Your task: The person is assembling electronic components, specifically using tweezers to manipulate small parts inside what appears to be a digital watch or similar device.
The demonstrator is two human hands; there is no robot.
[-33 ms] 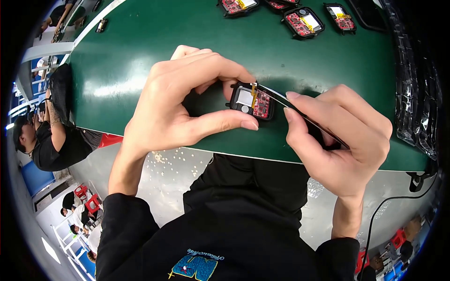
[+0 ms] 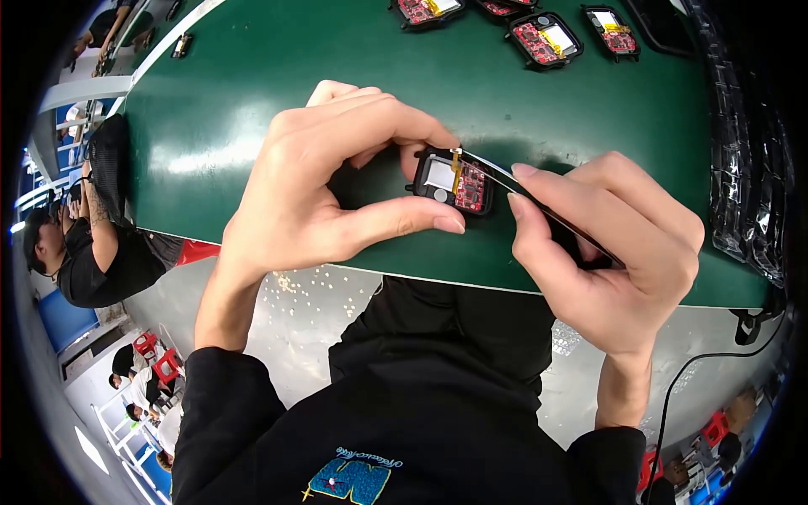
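Observation:
A small black watch-like case [image 2: 473,192] lies open-faced over the green table. Inside it show a red circuit board, a silver-white rectangular part and a yellow flex strip. My left hand [image 2: 324,185] grips it by its edges, thumb along the near side and index finger at the far side. Between the thumb and fingers of my right hand [image 2: 619,244] is a pair of slim metal tweezers [image 2: 495,172]. Their tips reach the top end of the yellow strip, beside my left index fingertip. Whether the tips pinch anything is too small to tell.
Several similar opened cases [image 2: 545,40] with red boards lie at the table's far side. Dark plastic packaging [image 2: 745,143] runs along the right edge. A black cable [image 2: 673,379] hangs at the lower right. Another person [image 2: 93,244] sits off the table's left end.
The arms of the tweezers look slightly closer together, with a tiny shift of my right fingertips. My left hand and the case stay where they were.

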